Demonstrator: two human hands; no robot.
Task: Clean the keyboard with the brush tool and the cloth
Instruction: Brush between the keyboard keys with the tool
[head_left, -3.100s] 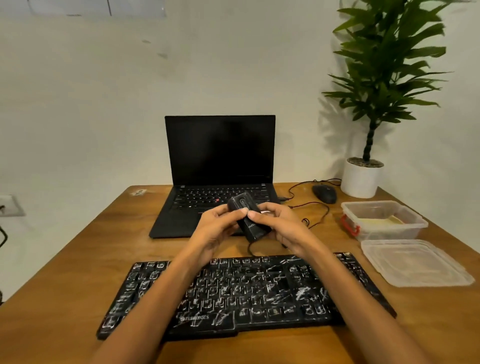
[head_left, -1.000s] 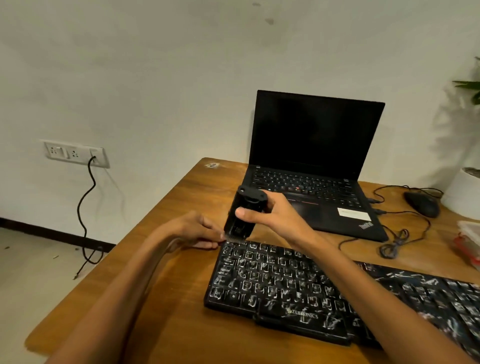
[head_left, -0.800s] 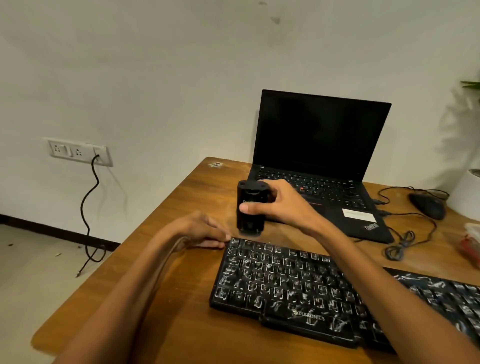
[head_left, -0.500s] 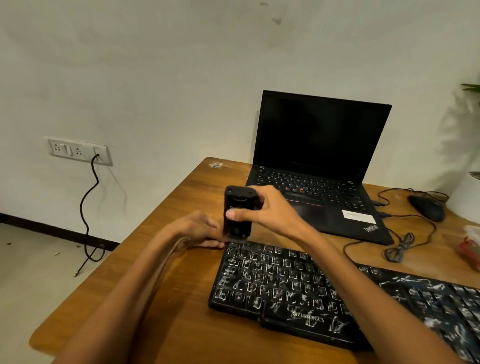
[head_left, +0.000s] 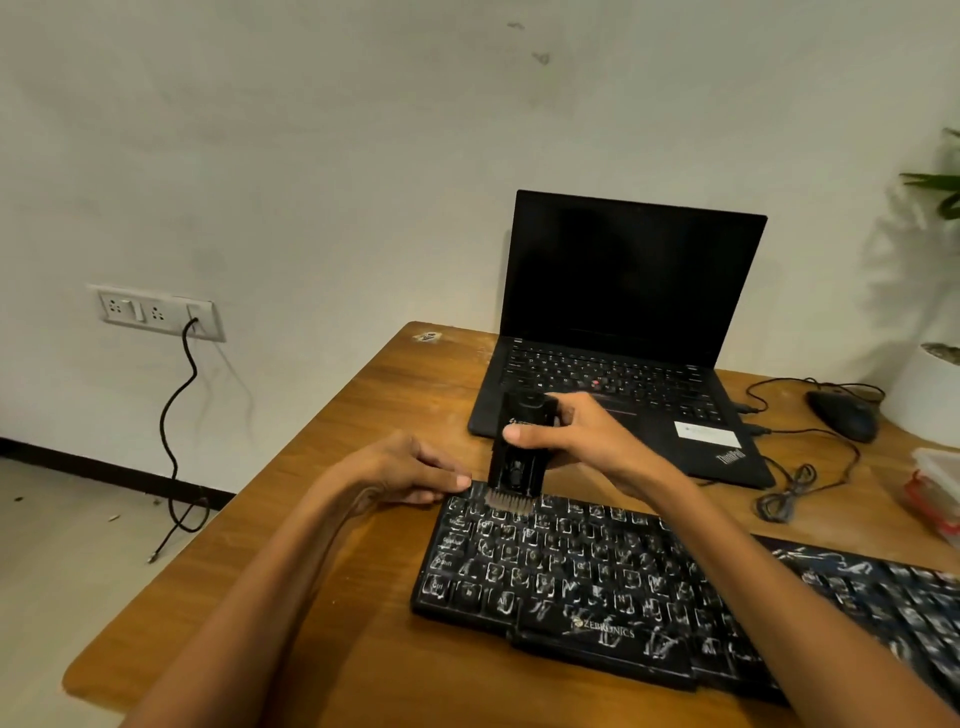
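Since half a second ago: brush tool (head_left: 519, 447) lowered and shifted slightly right, so its bristles (head_left: 509, 501) now sit on the keyboard's far-left keys.

Keyboard (head_left: 597, 566): flat on the table (head_left: 311, 519), near edge toward the person, keys streaked with white residue over its whole length. Streaks show no cleared patch, so I judge the brushing has only just begun.

Left hand (head_left: 395, 473): at the keyboard's far-left corner, fingers loosely curled, thumb tip against the edge. Holds nothing that I can see. Likely braces the keyboard so it does not slide under the strokes.

Right hand (head_left: 587, 441): just beyond the keyboard's far edge, wrapped round the tool's black body, thumb across its front. Tool held near upright, bristles down; probably so the tips reach between the keys.

Cloth: not in view.

Beyond the keyboard: laptop (head_left: 623, 291), open, screen dark. Mouse (head_left: 844, 415) and its looped cable off the keyboard's far right, well apart from the work.

Next, presumably: sweep rightward along the far row.
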